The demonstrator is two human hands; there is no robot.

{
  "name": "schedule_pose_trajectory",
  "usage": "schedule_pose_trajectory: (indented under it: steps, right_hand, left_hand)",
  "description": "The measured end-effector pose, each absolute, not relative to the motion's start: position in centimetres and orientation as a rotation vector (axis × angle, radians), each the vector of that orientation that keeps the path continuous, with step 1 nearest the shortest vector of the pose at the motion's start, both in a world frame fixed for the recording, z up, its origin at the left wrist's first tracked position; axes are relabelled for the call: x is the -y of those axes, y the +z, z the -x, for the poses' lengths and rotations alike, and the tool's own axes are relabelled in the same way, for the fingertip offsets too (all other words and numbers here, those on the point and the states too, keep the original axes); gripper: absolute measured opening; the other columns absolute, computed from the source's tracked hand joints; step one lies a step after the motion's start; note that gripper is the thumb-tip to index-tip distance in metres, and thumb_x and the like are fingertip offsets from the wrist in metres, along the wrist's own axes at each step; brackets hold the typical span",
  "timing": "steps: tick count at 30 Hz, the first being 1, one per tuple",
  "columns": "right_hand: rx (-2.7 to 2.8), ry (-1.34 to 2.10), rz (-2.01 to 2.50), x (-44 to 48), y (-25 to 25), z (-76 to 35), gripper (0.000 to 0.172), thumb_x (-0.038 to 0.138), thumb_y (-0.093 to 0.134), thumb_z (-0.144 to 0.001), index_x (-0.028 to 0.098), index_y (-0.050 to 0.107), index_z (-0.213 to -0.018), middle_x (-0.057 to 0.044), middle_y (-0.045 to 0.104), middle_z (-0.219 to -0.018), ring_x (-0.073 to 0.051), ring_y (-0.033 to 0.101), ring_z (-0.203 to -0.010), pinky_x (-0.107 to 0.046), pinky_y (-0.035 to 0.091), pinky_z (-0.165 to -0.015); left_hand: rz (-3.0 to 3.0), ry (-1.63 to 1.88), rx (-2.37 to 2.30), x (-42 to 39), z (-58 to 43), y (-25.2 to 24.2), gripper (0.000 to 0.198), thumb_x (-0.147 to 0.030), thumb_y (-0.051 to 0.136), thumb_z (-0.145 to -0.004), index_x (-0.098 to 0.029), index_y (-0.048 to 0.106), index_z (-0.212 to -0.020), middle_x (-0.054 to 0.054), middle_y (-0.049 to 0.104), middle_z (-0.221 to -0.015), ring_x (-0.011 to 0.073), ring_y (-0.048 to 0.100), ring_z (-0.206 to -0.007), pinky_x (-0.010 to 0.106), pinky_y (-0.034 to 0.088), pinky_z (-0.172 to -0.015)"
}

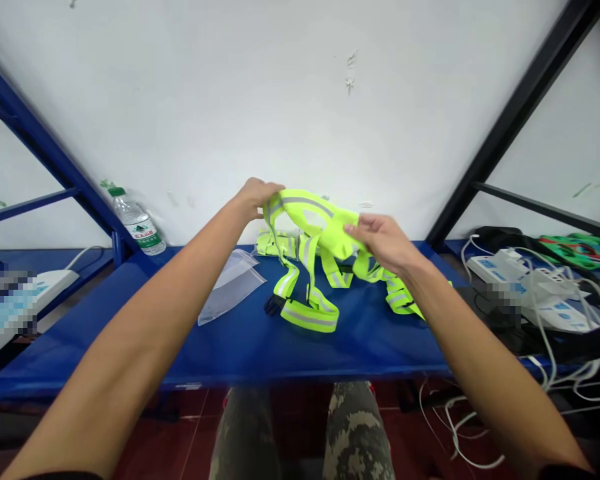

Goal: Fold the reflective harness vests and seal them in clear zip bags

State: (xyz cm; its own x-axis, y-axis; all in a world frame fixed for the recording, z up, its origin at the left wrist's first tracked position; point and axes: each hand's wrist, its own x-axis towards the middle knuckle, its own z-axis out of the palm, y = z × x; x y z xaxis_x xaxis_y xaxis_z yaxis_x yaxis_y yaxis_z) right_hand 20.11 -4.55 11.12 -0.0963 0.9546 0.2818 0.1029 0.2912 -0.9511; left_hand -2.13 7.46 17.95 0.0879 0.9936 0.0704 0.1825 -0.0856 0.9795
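Observation:
A neon yellow reflective vest made of straps [307, 205] with silver stripes is stretched between my two hands above the blue table [220, 357]. My left hand [260, 195] pinches its upper left strap. On the other side my right hand [380, 239] grips the wider yellow patch where straps meet. Lower straps hang down and rest on the table, with a black buckle [275, 304] at the left end. More yellow straps [403, 293] lie under and beside my right hand. Behind the vest sits a folded yellow reflective bundle [276, 244].
Clear plastic bags [233, 287] lie left of the straps. A water bottle [141, 223] leans by the blue frame [55, 150] at the back left. White power strips [510, 267] and tangled cables [545, 333] crowd the right side. A white wall stands behind.

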Motion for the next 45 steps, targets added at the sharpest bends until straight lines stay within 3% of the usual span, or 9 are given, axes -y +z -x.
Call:
schedule_pose_trajectory:
  steps: [7, 11, 17, 25, 29, 33, 39, 42, 45]
  right_hand:
    - [1.393, 1.021, 1.178, 2.6, 16.3, -18.4, 0.045, 0.059, 0.078, -0.069, 0.017, 0.061, -0.066, 0.001, 0.052, -0.048, -0.009, 0.042, -0.038, -0.024, 0.026, -0.032]
    - [1.699, 0.820, 1.258, 3.1, 18.1, -20.1, 0.033, 0.032, 0.090, -0.056, 0.016, 0.068, -0.074, 0.000, 0.059, -0.057, -0.013, 0.052, -0.048, -0.025, 0.037, -0.040]
    - [1.798, 0.476, 1.159, 2.7, 20.0, -23.9, 0.036, 0.001, 0.077, -0.051, 0.019, 0.070, -0.081, 0.001, 0.069, -0.078, -0.018, 0.062, -0.076, -0.031, 0.052, -0.068]
    - [1.377, 0.350, 0.746, 1.1, 24.3, -24.4, 0.021, 0.006, 0.064, -0.074, 0.022, 0.063, -0.087, 0.001, 0.063, -0.073, -0.016, 0.057, -0.067, -0.039, 0.052, -0.073]
    - [1.317, 0.083, 0.897, 0.6, 25.3, -25.4, 0.032, 0.014, 0.067, -0.079, 0.032, 0.058, -0.103, 0.002, 0.056, -0.085, -0.013, 0.052, -0.062, -0.038, 0.052, -0.063]
    - [1.214, -0.043, 1.177, -0.5, 24.4, -27.2, 0.043, 0.013, 0.062, -0.075, 0.021, 0.054, -0.116, -0.001, 0.055, -0.089, -0.013, 0.053, -0.063, -0.033, 0.048, -0.054]
    - [1.546, -0.257, 1.486, 2.0, 22.3, -24.9, 0.051, 0.004, 0.072, -0.063, 0.017, 0.059, -0.110, -0.010, 0.061, -0.106, -0.022, 0.056, -0.094, -0.040, 0.046, -0.089]
    - [1.851, -0.066, 1.236, 4.0, 20.4, -21.4, 0.032, 0.019, 0.078, -0.066, 0.020, 0.063, -0.094, -0.008, 0.063, -0.099, -0.024, 0.060, -0.093, -0.039, 0.048, -0.088]
    - [1.870, 0.176, 1.220, 3.9, 17.7, -18.9, 0.047, 0.029, 0.086, -0.058, 0.020, 0.061, -0.097, -0.008, 0.065, -0.094, -0.025, 0.063, -0.083, -0.039, 0.052, -0.076]
  left_hand:
    - [-2.019, 0.681, -0.758, -0.9, -0.8, 16.7, 0.041, -0.022, 0.080, -0.061, -0.014, 0.063, -0.097, 0.008, 0.069, -0.090, 0.0193, 0.065, -0.079, 0.030, 0.049, -0.068]
    - [-1.847, 0.885, -0.734, -0.6, -1.1, 17.1, 0.034, -0.014, 0.066, -0.067, -0.013, 0.063, -0.101, 0.004, 0.064, -0.077, 0.0138, 0.061, -0.062, 0.027, 0.047, -0.057]
    - [-1.500, 0.797, -0.711, -2.3, 1.2, 19.3, 0.018, -0.016, 0.056, -0.060, -0.016, 0.056, -0.078, -0.006, 0.035, -0.052, 0.0018, 0.021, -0.033, 0.020, 0.019, -0.035]
    - [-1.719, 1.061, -1.232, -5.6, 2.2, 19.1, 0.016, -0.020, 0.072, -0.068, -0.015, 0.064, -0.080, 0.008, 0.064, -0.079, 0.0188, 0.061, -0.072, 0.035, 0.051, -0.068]
    - [-1.342, 0.985, -1.075, -5.7, 2.4, 19.9, 0.021, -0.021, 0.076, -0.074, -0.015, 0.061, -0.087, 0.007, 0.068, -0.079, 0.0188, 0.067, -0.075, 0.035, 0.055, -0.074]
    - [-1.217, 1.031, -0.759, -5.7, 2.2, 21.3, 0.012, -0.015, 0.067, -0.081, -0.014, 0.060, -0.091, 0.004, 0.067, -0.076, 0.0162, 0.067, -0.073, 0.032, 0.056, -0.075]
    - [-1.252, 0.905, -0.699, -6.5, -0.6, 22.4, 0.021, -0.024, 0.060, -0.077, -0.011, 0.062, -0.093, 0.009, 0.069, -0.077, 0.0270, 0.070, -0.078, 0.043, 0.058, -0.072]
    - [-1.317, 0.909, -0.649, -6.4, -2.1, 22.7, 0.027, -0.028, 0.053, -0.084, -0.009, 0.062, -0.101, 0.011, 0.070, -0.087, 0.0319, 0.070, -0.092, 0.046, 0.057, -0.074]
    - [-1.350, 0.930, -0.633, -5.8, -2.6, 23.0, 0.027, -0.030, 0.049, -0.091, -0.010, 0.061, -0.104, 0.010, 0.069, -0.091, 0.0316, 0.069, -0.097, 0.043, 0.055, -0.074]
